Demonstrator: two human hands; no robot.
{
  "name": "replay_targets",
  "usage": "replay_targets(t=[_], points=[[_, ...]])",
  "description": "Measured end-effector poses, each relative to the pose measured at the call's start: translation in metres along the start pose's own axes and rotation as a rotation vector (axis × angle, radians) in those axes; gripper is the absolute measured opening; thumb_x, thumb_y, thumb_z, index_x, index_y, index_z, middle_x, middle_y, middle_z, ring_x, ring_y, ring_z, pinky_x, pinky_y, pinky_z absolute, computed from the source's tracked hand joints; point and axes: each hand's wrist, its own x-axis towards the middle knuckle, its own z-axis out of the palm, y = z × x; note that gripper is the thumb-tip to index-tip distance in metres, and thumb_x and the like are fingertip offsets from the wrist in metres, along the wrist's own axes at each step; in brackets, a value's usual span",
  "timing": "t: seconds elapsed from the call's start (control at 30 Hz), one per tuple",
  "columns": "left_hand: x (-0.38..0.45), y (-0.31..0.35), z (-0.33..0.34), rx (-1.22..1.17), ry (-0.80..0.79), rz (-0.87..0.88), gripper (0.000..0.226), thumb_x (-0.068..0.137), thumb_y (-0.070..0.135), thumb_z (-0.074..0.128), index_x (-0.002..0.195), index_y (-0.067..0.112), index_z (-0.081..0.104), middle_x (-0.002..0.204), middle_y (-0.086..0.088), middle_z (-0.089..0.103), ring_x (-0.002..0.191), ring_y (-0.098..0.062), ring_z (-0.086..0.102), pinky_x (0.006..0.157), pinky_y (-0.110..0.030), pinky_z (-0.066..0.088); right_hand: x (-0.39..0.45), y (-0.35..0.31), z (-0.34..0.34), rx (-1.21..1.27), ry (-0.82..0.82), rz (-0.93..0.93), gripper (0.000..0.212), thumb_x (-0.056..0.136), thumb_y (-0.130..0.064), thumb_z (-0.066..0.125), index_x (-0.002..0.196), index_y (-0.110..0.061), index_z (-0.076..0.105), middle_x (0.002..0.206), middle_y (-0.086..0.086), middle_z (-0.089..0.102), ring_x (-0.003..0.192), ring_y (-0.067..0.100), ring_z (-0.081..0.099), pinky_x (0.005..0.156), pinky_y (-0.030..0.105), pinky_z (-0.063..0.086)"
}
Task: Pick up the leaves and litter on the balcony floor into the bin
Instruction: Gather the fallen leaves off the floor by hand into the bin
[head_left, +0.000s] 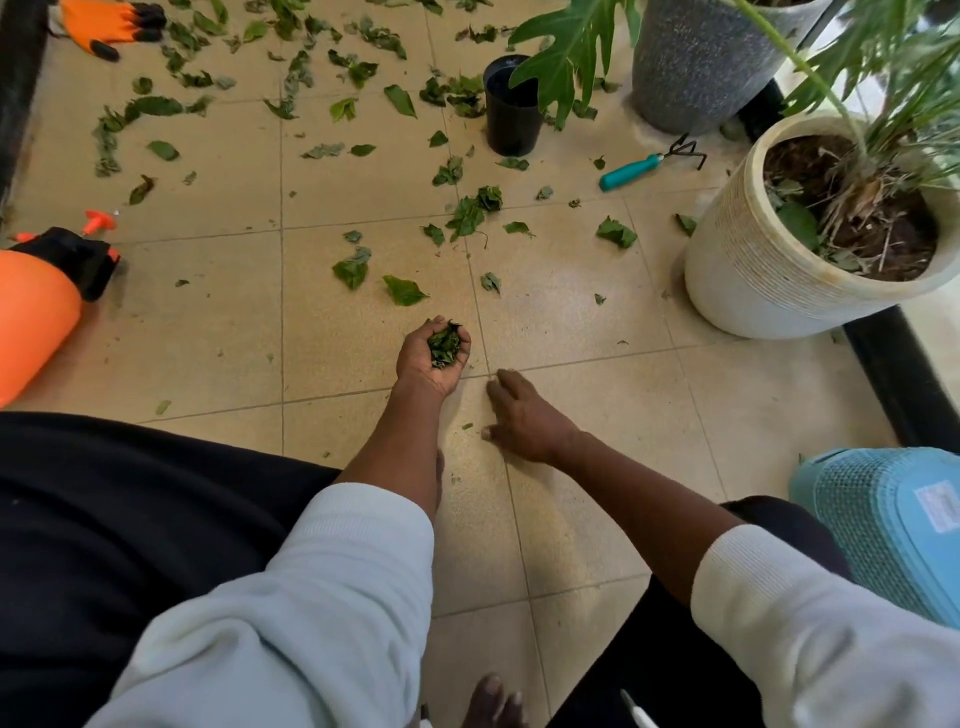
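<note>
Presently: left hand (432, 353) cupped around gathered leaves (444, 345); right hand (522, 415) empty, fingers spread on floor (597, 322).

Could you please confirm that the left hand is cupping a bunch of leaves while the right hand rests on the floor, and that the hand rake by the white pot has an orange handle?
Not quite: in the head view the hand rake has a teal handle, not orange. The rest holds: the left hand cups a bunch of leaves, the right hand rests on the floor, and the rake lies by the white pot.

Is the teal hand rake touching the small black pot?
Apart. The head view shows bare floor tile between the hand rake and the black pot.
</note>
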Motion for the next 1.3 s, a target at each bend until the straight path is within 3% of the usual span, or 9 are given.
replay_targets(t=[0.13, 0.2, 0.27, 0.4, 0.67, 0.8, 1.03, 1.2, 1.3], points=[[-0.001, -0.002, -0.002, -0.001, 0.008, 0.002, 0.012, 0.092, -0.006, 0.05, 0.088, 0.004, 0.056, 0.088, -0.014, 0.054, 0.076, -0.025, 0.052, 0.053, -0.027, 0.055, -0.023, -0.003, 0.01, -0.21, -0.024, -0.205, 0.056, 0.102, -0.014, 0.044, 0.152, 0.0, 0.024, 0.161, 0.022, 0.011, 0.149, 0.036, 0.013, 0.118, 0.045, 0.03], [-0.002, -0.003, -0.003, 0.007, 0.014, 0.008, 0.011, 0.092, -0.005, 0.05, 0.09, 0.004, 0.057, 0.091, -0.014, 0.054, 0.077, -0.025, 0.052, 0.053, -0.027, 0.055, -0.029, -0.004, 0.012, -0.233, -0.01, -0.217, 0.05, 0.104, -0.016, 0.038, 0.15, 0.001, 0.027, 0.158, 0.021, 0.021, 0.141, 0.036, 0.033, 0.109, 0.042, 0.042], [-0.002, -0.004, -0.003, 0.021, 0.018, 0.007, 0.01, 0.091, -0.005, 0.051, 0.092, 0.004, 0.057, 0.094, -0.015, 0.053, 0.079, -0.026, 0.052, 0.054, -0.028, 0.055, -0.03, -0.004, 0.01, -0.317, 0.039, -0.266, 0.042, 0.104, -0.016, 0.038, 0.141, 0.002, 0.044, 0.144, 0.019, 0.04, 0.123, 0.031, 0.048, 0.093, 0.035, 0.051], [-0.005, -0.002, -0.008, 0.027, 0.024, 0.032, 0.011, 0.091, -0.005, 0.051, 0.09, 0.004, 0.057, 0.093, -0.014, 0.052, 0.079, -0.026, 0.052, 0.053, -0.028, 0.055, -0.024, -0.008, 0.008, -0.366, 0.056, -0.271, 0.03, 0.102, -0.013, 0.042, 0.12, 0.0, 0.061, 0.116, 0.014, 0.057, 0.107, 0.027, 0.049, 0.08, 0.035, 0.05], [-0.009, 0.025, -0.023, 0.016, 0.05, 0.077, 0.011, 0.092, -0.004, 0.05, 0.087, 0.004, 0.056, 0.088, -0.013, 0.053, 0.072, -0.024, 0.054, 0.057, -0.029, 0.053, 0.006, -0.042, 0.0, -0.151, 0.153, -0.246, 0.028, 0.102, -0.014, 0.045, 0.12, -0.002, 0.061, 0.111, 0.017, 0.061, 0.103, 0.03, 0.055, 0.081, 0.04, 0.05], [-0.011, 0.035, -0.03, -0.014, 0.073, 0.105, 0.012, 0.092, -0.005, 0.049, 0.086, 0.004, 0.056, 0.088, -0.014, 0.053, 0.073, -0.025, 0.053, 0.056, -0.029, 0.054, 0.005, -0.051, 0.013, -0.233, 0.104, -0.289, 0.024, 0.101, -0.015, 0.05, 0.106, 0.002, 0.066, 0.106, 0.014, 0.058, 0.097, 0.027, 0.055, 0.074, 0.036, 0.053], [-0.011, 0.045, -0.035, -0.036, 0.089, 0.122, 0.014, 0.091, -0.004, 0.048, 0.083, 0.005, 0.054, 0.09, -0.015, 0.054, 0.071, -0.025, 0.054, 0.062, -0.029, 0.051, 0.008, -0.037, 0.019, -0.326, 0.128, -0.344, 0.026, 0.101, -0.012, 0.045, 0.118, 0.001, 0.058, 0.109, 0.017, 0.058, 0.098, 0.029, 0.051, 0.076, 0.037, 0.05], [-0.012, 0.055, -0.032, -0.062, 0.08, 0.149, 0.016, 0.093, -0.005, 0.047, 0.082, 0.005, 0.054, 0.084, -0.013, 0.053, 0.07, -0.024, 0.053, 0.064, -0.028, 0.049, 0.048, -0.039, -0.01, -0.1, 0.283, -0.142, 0.031, 0.101, -0.007, 0.042, 0.131, -0.001, 0.049, 0.12, 0.021, 0.052, 0.105, 0.031, 0.049, 0.088, 0.041, 0.051], [-0.01, 0.062, -0.037, -0.068, 0.102, 0.16, 0.014, 0.092, -0.005, 0.048, 0.084, 0.005, 0.054, 0.085, -0.013, 0.052, 0.07, -0.024, 0.053, 0.066, -0.028, 0.048, 0.079, -0.042, -0.024, -0.075, 0.342, -0.101, 0.026, 0.098, -0.003, 0.044, 0.119, 0.0, 0.059, 0.114, 0.02, 0.054, 0.103, 0.033, 0.05, 0.084, 0.041, 0.05]])
